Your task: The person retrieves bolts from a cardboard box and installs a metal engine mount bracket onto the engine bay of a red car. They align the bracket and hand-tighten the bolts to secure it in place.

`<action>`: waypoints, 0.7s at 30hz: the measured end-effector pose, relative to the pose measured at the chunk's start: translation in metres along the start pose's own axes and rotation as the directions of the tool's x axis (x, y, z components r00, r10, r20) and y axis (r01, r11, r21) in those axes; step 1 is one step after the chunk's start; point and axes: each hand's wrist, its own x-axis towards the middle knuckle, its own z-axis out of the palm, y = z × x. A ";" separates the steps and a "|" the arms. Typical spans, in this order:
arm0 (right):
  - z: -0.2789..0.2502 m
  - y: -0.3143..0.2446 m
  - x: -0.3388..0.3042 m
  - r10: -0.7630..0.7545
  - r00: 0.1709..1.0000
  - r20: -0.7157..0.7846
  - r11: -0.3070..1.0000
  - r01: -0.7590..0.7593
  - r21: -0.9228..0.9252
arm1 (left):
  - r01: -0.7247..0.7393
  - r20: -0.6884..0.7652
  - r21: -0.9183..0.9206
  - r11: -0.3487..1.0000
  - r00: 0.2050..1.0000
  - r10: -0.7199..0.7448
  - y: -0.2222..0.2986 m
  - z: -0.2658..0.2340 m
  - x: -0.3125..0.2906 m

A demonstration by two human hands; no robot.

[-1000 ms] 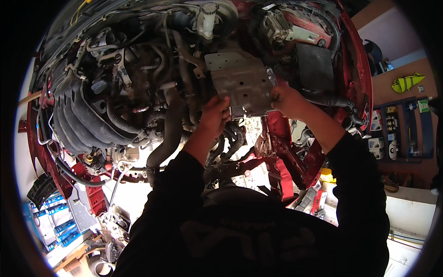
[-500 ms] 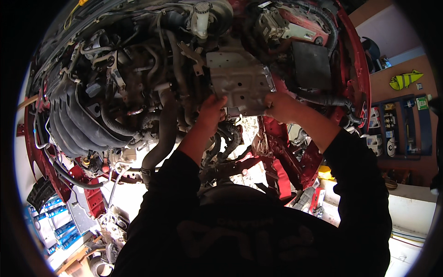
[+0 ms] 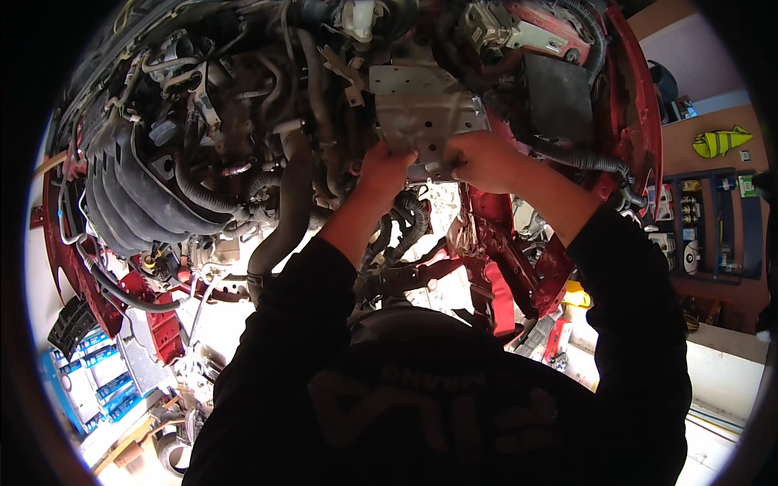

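Note:
A stamped grey metal plate [image 3: 423, 109] with several round holes lies in the engine bay, its near edge toward me. My left hand [image 3: 387, 168] is closed at the plate's near left corner, thumb on top. At the near right part, my right hand [image 3: 489, 161] is closed on the same plate with its fingers curled. The undersides of the fingers and whatever lies beneath the plate are hidden. Just left of the plate stands a small rusty bracket [image 3: 344, 74].
A ribbed black engine cover [image 3: 134, 190] and a thick black hose [image 3: 285, 219] lie to the left. A black box [image 3: 559, 97] stands right of the plate. Red body metal [image 3: 502, 243] borders a bright gap below. A tool rack [image 3: 717, 215] hangs at far right.
Both hands and the plate have shifted a little farther from me. My hands have come closer together along its near edge. The view has moved slightly.

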 end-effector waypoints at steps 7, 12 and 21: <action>0.018 -0.006 0.008 -0.073 0.997 0.004 0.996 0.073 -0.047 | -0.027 -0.055 0.092 0.995 0.998 0.032 -0.015 -0.001 0.010; 0.025 -0.001 0.011 -0.113 0.992 -0.048 0.988 0.107 -0.113 | -0.037 -0.035 0.148 0.988 0.998 0.043 -0.021 -0.004 0.014; 0.031 -0.001 0.012 -0.073 0.997 0.031 0.957 0.079 -0.278 | -0.091 -0.015 0.207 0.974 0.995 0.096 -0.032 -0.006 0.026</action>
